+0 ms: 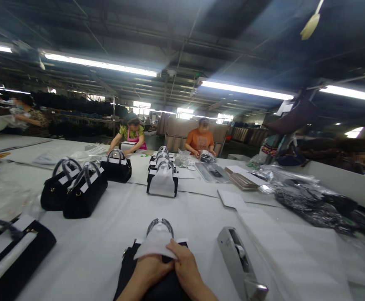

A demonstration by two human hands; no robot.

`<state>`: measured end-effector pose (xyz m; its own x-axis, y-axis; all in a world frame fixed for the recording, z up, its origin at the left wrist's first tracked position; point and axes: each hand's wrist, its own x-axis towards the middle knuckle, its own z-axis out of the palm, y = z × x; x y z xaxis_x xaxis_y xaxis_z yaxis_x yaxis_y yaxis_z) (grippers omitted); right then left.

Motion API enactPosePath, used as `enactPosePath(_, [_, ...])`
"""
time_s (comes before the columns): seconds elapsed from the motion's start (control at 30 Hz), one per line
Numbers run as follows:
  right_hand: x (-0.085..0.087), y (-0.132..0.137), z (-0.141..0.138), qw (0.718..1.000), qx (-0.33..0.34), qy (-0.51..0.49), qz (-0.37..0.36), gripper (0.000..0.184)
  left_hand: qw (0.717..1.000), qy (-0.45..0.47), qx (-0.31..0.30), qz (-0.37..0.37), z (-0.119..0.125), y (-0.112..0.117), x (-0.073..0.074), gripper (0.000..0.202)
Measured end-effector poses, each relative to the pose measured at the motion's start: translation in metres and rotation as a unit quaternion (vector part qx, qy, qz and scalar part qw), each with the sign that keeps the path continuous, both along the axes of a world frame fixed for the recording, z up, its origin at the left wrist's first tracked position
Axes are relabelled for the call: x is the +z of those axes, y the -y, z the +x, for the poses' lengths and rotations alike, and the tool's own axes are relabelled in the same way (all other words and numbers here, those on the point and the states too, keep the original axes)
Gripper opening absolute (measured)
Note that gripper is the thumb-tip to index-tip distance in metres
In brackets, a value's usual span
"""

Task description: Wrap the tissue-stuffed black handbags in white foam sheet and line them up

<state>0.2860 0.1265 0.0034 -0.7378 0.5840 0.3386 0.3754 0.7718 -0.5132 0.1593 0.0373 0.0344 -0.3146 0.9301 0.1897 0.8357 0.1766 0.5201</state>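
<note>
Right in front of me stands a black handbag (128, 267) with wrapped handles (153, 226) arching up at its top. A thin white wrapping sheet (154, 244) drapes over the bag's front, below the handles. My right hand (187, 267) pinches the right edge of this sheet between thumb and fingers. At the sheet's lower edge, my left hand (153, 269) grips it, with its fingertips partly hidden under the sheet. White card ends stick out at both sides of the bag's top.
A grey tape dispenser (240, 261) stands right of the bag, beside white foam sheets (282, 246). More black handbags (85, 192) stand to the left, and a row of wrapped ones (163, 184) ahead. Two people (200, 140) work across the table. Plastic-wrapped goods (310, 205) lie right.
</note>
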Motion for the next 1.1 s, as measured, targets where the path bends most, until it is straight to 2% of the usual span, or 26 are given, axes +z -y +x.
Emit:
enactPosePath(0.13, [0.015, 0.008, -0.001, 1.000, 0.027, 0.000, 0.014, 0.056, 0.994, -0.069, 0.051, 0.070, 0.010, 0.029, -0.001, 0.026])
enactPosePath(0.27, [0.025, 0.012, 0.000, 0.997, 0.057, -0.002, 0.051, 0.050, 0.961, -0.189, 0.115, 0.169, 0.007, 0.056, 0.011, 0.023])
enactPosePath(0.3, [0.026, 0.013, 0.000, 0.996, 0.063, -0.005, 0.061, 0.050, 0.953, -0.210, 0.125, 0.178, 0.004, 0.058, 0.014, 0.033])
enactPosePath(0.33, [0.026, 0.013, 0.000, 0.995, 0.070, -0.007, 0.073, 0.050, 0.952, -0.224, 0.119, 0.173, 0.000, 0.058, 0.016, 0.048])
enactPosePath(0.37, [0.026, 0.014, 0.000, 0.993, 0.076, -0.008, 0.087, 0.050, 0.955, -0.231, 0.097, 0.156, -0.004, 0.057, 0.016, 0.055])
enactPosePath(0.4, [0.026, 0.014, -0.001, 0.992, 0.080, -0.009, 0.102, 0.050, 0.961, -0.230, 0.069, 0.134, -0.007, 0.055, 0.014, 0.050])
enactPosePath(0.47, [0.027, 0.015, -0.003, 0.989, 0.084, -0.006, 0.125, 0.049, 0.972, -0.216, 0.020, 0.096, -0.011, 0.053, 0.006, 0.024])
enactPosePath(0.5, [0.029, 0.016, -0.004, 0.988, 0.086, -0.003, 0.130, 0.048, 0.975, -0.207, 0.008, 0.085, -0.012, 0.052, 0.001, 0.020])
enactPosePath(0.63, [0.035, 0.028, -0.003, 0.990, 0.078, 0.005, 0.116, 0.045, 0.980, -0.189, 0.015, 0.062, -0.012, 0.058, -0.011, 0.024])
enactPosePath(0.73, [0.035, 0.056, 0.026, 0.987, 0.059, -0.011, 0.149, 0.043, 0.982, -0.182, -0.010, 0.050, -0.011, 0.065, -0.011, 0.030])
enactPosePath(0.8, [0.026, 0.087, 0.061, 0.981, 0.079, -0.005, 0.177, 0.044, 0.981, -0.184, -0.035, 0.043, -0.007, 0.072, -0.010, 0.040])
enactPosePath(0.83, [0.017, 0.105, 0.080, 0.979, 0.103, 0.016, 0.175, 0.046, 0.980, -0.187, -0.046, 0.040, -0.004, 0.075, -0.010, 0.052])
enactPosePath(0.87, [0.007, 0.123, 0.098, 0.978, 0.119, 0.046, 0.164, 0.052, 0.979, -0.190, -0.057, 0.039, 0.000, 0.079, -0.011, 0.068])
enactPosePath(0.93, [-0.019, 0.155, 0.123, 0.969, 0.170, 0.113, 0.137, 0.078, 0.975, -0.205, -0.076, 0.028, 0.009, 0.085, -0.014, 0.098])
enactPosePath(1.0, [-0.046, 0.179, 0.132, 0.953, 0.218, 0.163, 0.131, 0.087, 0.968, -0.234, -0.086, 0.002, 0.018, 0.090, -0.017, 0.118])
enactPosePath(1.03, [-0.057, 0.187, 0.131, 0.947, 0.228, 0.181, 0.135, 0.081, 0.963, -0.253, -0.085, -0.015, 0.021, 0.092, -0.018, 0.125])
enactPosePath(1.1, [-0.075, 0.196, 0.122, 0.942, 0.219, 0.205, 0.152, 0.055, 0.951, -0.296, -0.078, -0.041, 0.027, 0.095, -0.022, 0.135])
